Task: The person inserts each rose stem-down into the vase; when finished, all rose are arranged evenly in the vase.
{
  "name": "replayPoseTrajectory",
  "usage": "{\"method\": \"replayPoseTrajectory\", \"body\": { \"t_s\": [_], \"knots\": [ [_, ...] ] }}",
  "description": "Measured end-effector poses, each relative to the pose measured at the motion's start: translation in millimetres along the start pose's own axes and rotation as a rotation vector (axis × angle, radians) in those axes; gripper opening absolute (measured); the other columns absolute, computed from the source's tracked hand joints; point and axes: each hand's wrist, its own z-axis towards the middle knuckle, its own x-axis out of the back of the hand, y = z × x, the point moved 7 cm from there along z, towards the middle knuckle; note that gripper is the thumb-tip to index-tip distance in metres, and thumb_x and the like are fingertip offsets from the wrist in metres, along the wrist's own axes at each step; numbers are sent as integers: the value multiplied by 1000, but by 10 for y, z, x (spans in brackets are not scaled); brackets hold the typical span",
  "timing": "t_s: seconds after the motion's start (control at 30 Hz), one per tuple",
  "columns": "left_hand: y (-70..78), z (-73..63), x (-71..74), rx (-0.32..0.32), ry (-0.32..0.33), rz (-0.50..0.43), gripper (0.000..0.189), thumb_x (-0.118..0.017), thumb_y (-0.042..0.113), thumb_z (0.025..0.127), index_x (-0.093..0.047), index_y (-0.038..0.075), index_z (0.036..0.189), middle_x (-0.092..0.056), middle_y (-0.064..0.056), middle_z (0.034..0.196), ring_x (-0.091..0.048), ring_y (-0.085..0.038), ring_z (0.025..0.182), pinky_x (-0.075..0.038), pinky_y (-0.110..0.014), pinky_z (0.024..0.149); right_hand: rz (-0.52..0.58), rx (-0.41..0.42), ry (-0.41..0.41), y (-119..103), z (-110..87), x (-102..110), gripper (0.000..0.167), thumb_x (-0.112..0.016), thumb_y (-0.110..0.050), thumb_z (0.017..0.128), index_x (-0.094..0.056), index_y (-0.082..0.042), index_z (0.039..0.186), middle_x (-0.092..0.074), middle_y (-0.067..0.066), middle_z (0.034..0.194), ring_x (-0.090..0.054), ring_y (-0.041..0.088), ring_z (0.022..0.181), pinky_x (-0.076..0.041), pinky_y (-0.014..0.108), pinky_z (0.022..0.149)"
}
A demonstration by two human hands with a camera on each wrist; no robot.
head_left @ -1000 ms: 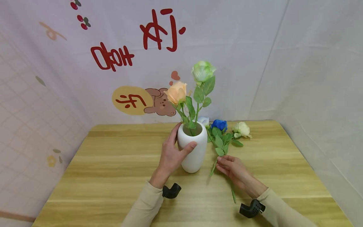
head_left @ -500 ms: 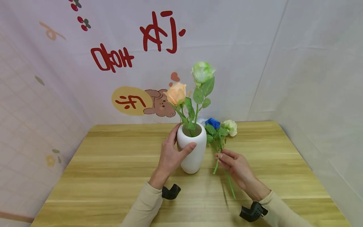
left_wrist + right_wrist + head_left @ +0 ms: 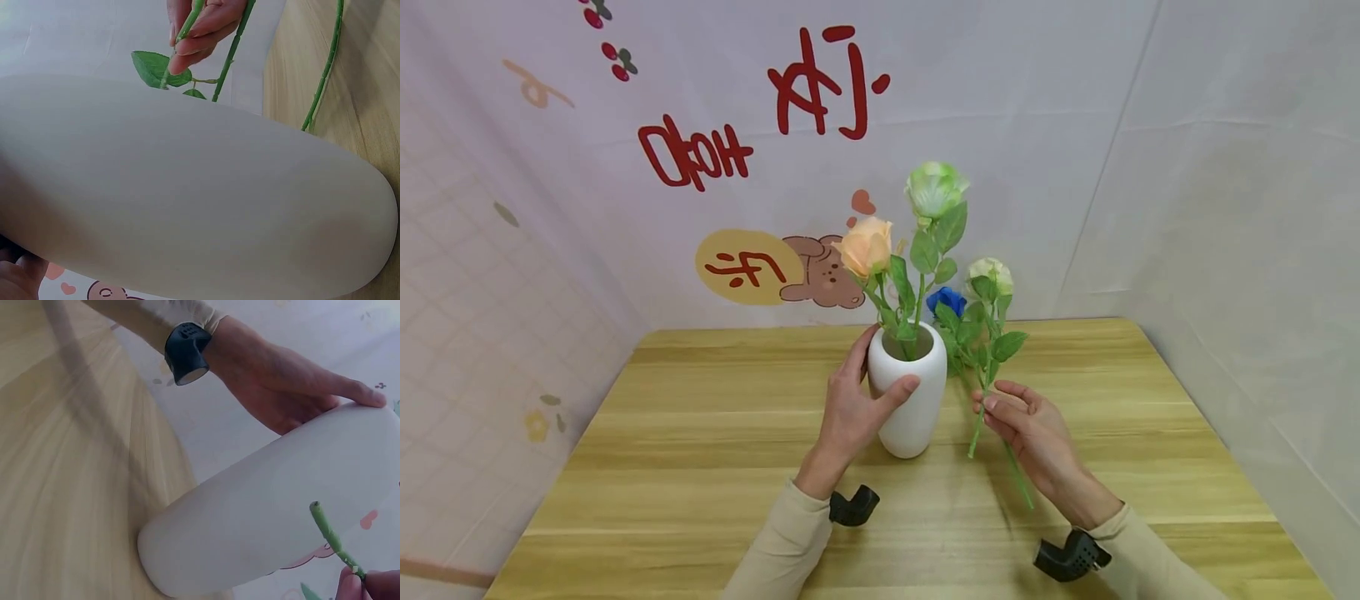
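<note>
A white vase (image 3: 913, 400) stands upright on the table, gripped around its upper side by my left hand (image 3: 857, 412). It holds a peach rose (image 3: 867, 247) and a pale green rose (image 3: 936, 192). Just to the right, my right hand (image 3: 1033, 433) pinches a green stem between thumb and fingers. A cream rose (image 3: 990, 279) stands above that hand, raised and tilted. Beside it is a blue rose (image 3: 946, 302); whether its stem is also held I cannot tell. In the right wrist view the held stem's cut end (image 3: 315, 505) appears in front of the vase.
A further green stem (image 3: 1018, 479) slants down below the right hand. The wooden table (image 3: 700, 433) reaches back to a printed cloth wall (image 3: 1037, 150). Black wrist cameras sit on both forearms.
My right hand has risen slightly, lifting the cream rose up and to the left. The blue rose has shifted left and up too. My left hand and the vase stay put.
</note>
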Motion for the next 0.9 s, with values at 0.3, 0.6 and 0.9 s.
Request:
{"method": "replayPoseTrajectory", "body": {
  "t_s": [0.3, 0.6, 0.9],
  "knots": [
    [16, 4, 5, -4, 1, 1, 104, -68, 78, 82, -47, 4, 153, -60, -15, 142, -61, -29, 128, -49, -50, 107, -88, 136, -49, -200, -51, -68, 51, -64, 2, 100, -32, -1, 141, -76, 5, 113, -74, 18, 103, -58, 25, 89],
    [31, -1, 4, 3, -5, 8, 108, -66, 81, 81, -47, 3, 153, -59, -15, 144, -60, -30, 129, -48, -50, 107, -207, 299, -84, -547, -120, -136, 41, -63, -2, 102, -47, 3, 140, -71, 6, 111, -73, 20, 103, -59, 33, 91],
    [11, -12, 3, 10, -12, 0, 105, -67, 79, 82, -47, 4, 153, -59, -14, 144, -60, -29, 129, -48, -50, 107, -112, 461, -34, -1036, -155, -272, 22, -65, 1, 101, -62, 0, 122, -70, 6, 112, -72, 18, 100, -60, 30, 87]
  ]
}}
